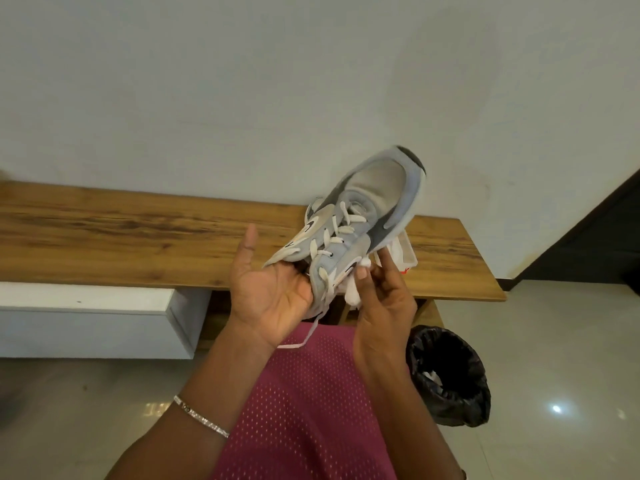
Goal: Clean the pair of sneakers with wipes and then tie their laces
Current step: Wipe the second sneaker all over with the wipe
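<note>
A white cabinet sits low on the left, tucked under a long wooden bench that runs along the pale wall. A thin silver bracelet circles the person's left wrist.

The left hand is turned palm up with the thumb sticking straight up. Its fingers disappear into the heel end of the sneaker, and that hand holds the shoe up in the air in front of the bench.

The sneaker tilts with its toe pointing up and to the right, the top side facing the camera. It is light grey with darker grey panels along the side, a dark patch at the toe tip, pale blue trim round the toe and a whitish sole edge. Its white laces are threaded loosely and untied, and one end hangs down past the left wrist.

The right hand pinches a crumpled white wipe between thumb and fingers and presses it against the near side of the shoe, by the lower eyelets. Behind the shoe a white packet lies on the bench. Below, a pink mesh garment covers the lap, and a bin lined with a black bag stands on the tiled floor to the right.
</note>
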`<state>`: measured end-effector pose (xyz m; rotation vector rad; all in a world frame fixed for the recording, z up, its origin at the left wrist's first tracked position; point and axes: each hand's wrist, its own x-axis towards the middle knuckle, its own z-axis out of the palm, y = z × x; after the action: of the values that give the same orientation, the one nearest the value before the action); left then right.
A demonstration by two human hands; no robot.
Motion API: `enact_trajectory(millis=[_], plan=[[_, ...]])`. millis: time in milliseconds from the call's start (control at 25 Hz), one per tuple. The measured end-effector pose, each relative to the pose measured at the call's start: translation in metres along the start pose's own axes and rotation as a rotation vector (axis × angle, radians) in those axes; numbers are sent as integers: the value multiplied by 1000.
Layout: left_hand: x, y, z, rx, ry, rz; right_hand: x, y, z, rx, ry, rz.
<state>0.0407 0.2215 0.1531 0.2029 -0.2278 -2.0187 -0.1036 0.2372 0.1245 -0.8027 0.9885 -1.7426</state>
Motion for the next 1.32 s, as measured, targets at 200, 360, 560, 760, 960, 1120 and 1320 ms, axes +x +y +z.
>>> enact_trajectory(millis=[200, 360, 560, 760, 960, 1120, 1320], plan=[[-2, -5, 10, 69, 34, -34, 15, -14, 20, 59, 34, -45], [-2, -17, 16, 433, 107, 17, 25, -22, 30, -31, 58, -43], [3, -15, 21, 606, 211, 40, 33, -28, 35, -149, 75, -184], [5, -14, 20, 483, 220, 41, 29, -30, 31, -697, -145, -646], [8, -3, 15, 405, 206, 73, -3, -6, 0, -873, -304, -695], [12, 1, 24, 397, 223, 77, -21, -6, 7, -903, -289, -718], [14, -3, 19, 355, 196, 68, 11, -33, 34, -1051, -237, -808]])
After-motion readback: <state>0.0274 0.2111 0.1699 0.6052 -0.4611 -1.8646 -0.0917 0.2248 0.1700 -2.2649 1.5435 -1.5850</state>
